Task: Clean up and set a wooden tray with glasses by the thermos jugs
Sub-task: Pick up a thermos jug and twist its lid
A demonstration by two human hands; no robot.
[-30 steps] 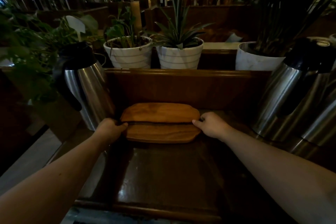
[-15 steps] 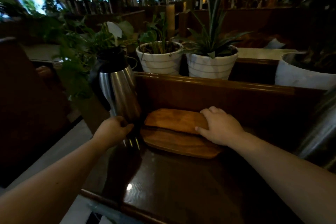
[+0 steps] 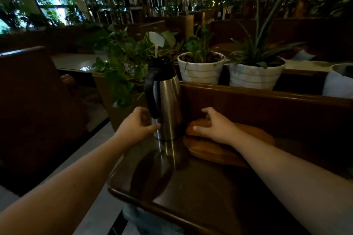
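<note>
At frame centre the left hand point(image 3: 136, 126) cups the jug point(image 3: 166, 105), while the right hand point(image 3: 214, 126) presses on the tray point(image 3: 219, 149) stretching rightward.

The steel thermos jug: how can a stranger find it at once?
On the dark wooden counter, look along the raised back ledge to its left end. There stands the tall steel thermos jug, between the left hand and stacked wooden trays; only it is shiny, with a black handle.

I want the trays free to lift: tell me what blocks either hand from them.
Nothing visible does. The right hand already rests on the wooden trays. The left hand is at the thermos jug, which stands beside the trays' left end.
</note>
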